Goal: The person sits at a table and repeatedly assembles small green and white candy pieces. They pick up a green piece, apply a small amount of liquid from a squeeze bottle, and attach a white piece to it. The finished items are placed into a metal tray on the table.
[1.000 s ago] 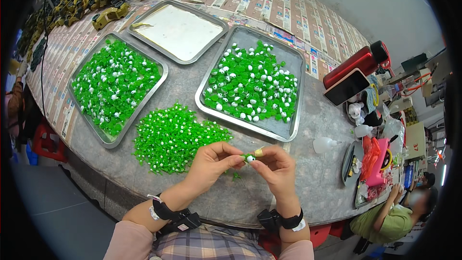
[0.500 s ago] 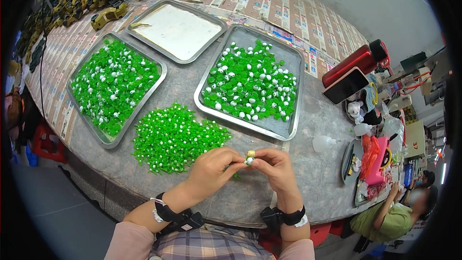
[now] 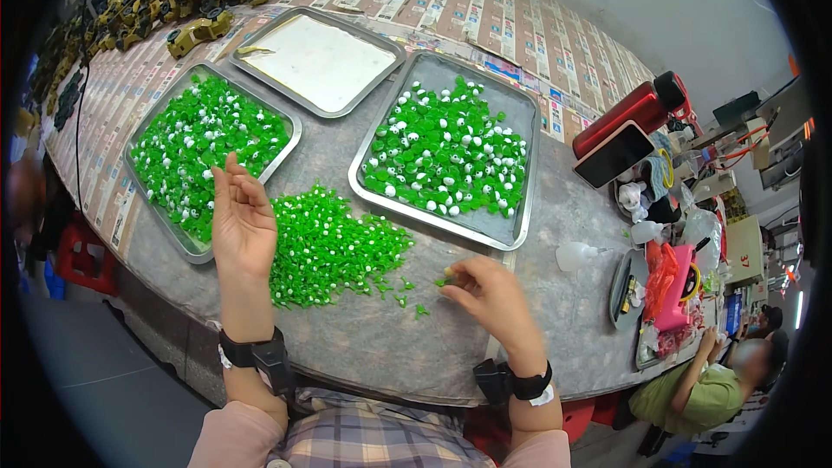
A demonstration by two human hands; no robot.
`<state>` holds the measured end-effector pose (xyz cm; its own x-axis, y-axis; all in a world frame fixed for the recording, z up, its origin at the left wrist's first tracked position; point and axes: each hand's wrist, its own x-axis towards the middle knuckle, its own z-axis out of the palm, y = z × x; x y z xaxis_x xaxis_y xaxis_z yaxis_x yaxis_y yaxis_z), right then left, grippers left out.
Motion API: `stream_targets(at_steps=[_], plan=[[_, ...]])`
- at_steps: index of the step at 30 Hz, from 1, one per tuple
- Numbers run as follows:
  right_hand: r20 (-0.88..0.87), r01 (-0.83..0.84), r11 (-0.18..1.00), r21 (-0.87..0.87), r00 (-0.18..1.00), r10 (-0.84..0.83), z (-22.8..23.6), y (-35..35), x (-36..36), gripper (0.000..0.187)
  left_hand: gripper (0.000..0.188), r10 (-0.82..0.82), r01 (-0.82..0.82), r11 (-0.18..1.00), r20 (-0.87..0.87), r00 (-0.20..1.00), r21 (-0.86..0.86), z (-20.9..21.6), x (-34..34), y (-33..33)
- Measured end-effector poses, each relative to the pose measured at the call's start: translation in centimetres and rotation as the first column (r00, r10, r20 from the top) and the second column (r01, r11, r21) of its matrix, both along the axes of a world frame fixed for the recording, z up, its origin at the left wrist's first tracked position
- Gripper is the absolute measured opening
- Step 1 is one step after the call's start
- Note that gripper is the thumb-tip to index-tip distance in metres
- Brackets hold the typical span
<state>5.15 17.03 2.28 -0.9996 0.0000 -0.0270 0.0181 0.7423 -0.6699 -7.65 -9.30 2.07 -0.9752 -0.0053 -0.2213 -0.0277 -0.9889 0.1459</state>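
My left hand (image 3: 243, 225) is raised palm up over the near right rim of the left tray (image 3: 296, 140), its fingers loosely apart and nothing visible in it. Green pieces with white eyeball-like balls (image 3: 208, 134) fill that tray. Over the grey table top, my right hand (image 3: 490, 299) pinches a small green plastic piece (image 3: 441, 282) between thumb and forefinger. Between my hands lies a heap of small green pieces with white tips (image 3: 338, 247), a few strays (image 3: 422, 310) at its near right edge.
Behind the heap, a right tray (image 3: 526, 225) holds more green and white pieces. A white-lined tray (image 3: 325, 61) stands farther back. Yellow toy vehicles (image 3: 199, 32) pile up far left. A red bottle (image 3: 628, 117), phone (image 3: 615, 154) and white squeeze bottle (image 3: 576, 256) stand right. Another person (image 3: 698, 394) sits beyond.
My hands have parted from around a white ball piece, which no longer shows in them. The left moved left and up to the left tray; the right stayed near the heap with a green piece.
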Motion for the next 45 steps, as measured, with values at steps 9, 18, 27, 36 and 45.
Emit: stream_targets(at_steps=[9, 18, 27, 36, 45], plan=[[0.238, 0.138, 0.609, -0.781, 0.967, 0.086, -0.5, 0.4, 0.2, 0.011, 0.022, -0.766, -0.27, 0.098, -0.246, 0.594, -0.958, 0.7, 7.2, 8.6], [0.312, 0.293, 0.121, -0.948, 0.93, 0.195, -0.8, 0.3, 1.6, 0.018, 0.015, -0.835, -0.145, 0.152, -0.205, 0.511, -0.978, -0.3, 8.1, 9.9], [-0.497, 0.641, 0.546, -0.539, 0.281, -0.821, 1.0, 9.9, 4.9, 0.032, 0.01, -0.787, 0.561, 0.375, 0.067, 0.613, -0.738, -1.7, 7.0, 9.4], [-0.159, 0.585, 0.711, -0.389, 0.718, -0.678, -2.5, 11.9, 3.8, 0.041, 0.01, -0.77, 0.679, 0.447, 0.136, 0.624, -0.583, -1.7, 7.0, 9.5], [-0.464, 0.325, 0.701, -0.635, 0.565, -0.682, 4.5, 1.7, 2.2, 0.063, 0.015, -0.795, 0.742, 0.447, 0.159, 0.586, -0.5, -2.1, 7.0, 9.3]])
